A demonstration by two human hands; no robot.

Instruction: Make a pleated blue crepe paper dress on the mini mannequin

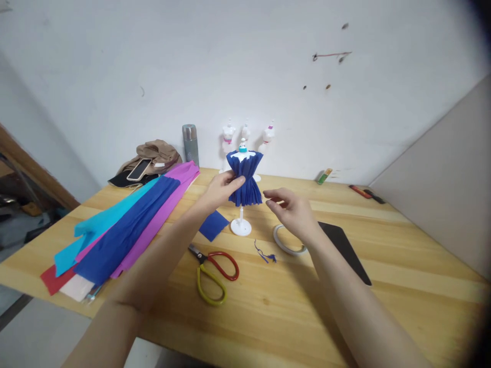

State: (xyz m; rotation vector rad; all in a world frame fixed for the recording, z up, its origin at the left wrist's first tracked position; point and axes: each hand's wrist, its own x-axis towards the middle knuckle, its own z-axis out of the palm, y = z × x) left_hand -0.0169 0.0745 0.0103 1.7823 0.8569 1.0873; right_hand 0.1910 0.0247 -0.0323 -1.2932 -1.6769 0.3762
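A small white mannequin stand [241, 227] stands upright on the wooden table, wrapped in a pleated dark blue crepe-paper dress [249, 191] gathered at the waist. My left hand [226, 186] grips the dress at its waist from the left, with the thumb across the front. Just right of the skirt, my right hand [289, 207] hovers apart from it, fingers curled loosely and thumb separated, with nothing visible in them. Below that hand lies a roll of white tape [280, 244]. Blue paper scraps [265, 254] lie near the stand's base, and a blue paper square [214, 225] is to its left.
Scissors [210, 271] with red and yellow handles lie in front. Stacked coloured paper sheets [126, 225], a phone [139, 169] on brown cloth and a flask [190, 145] are at left. More mannequins [269, 134] stand behind. A black flat board [345, 250] lies right.
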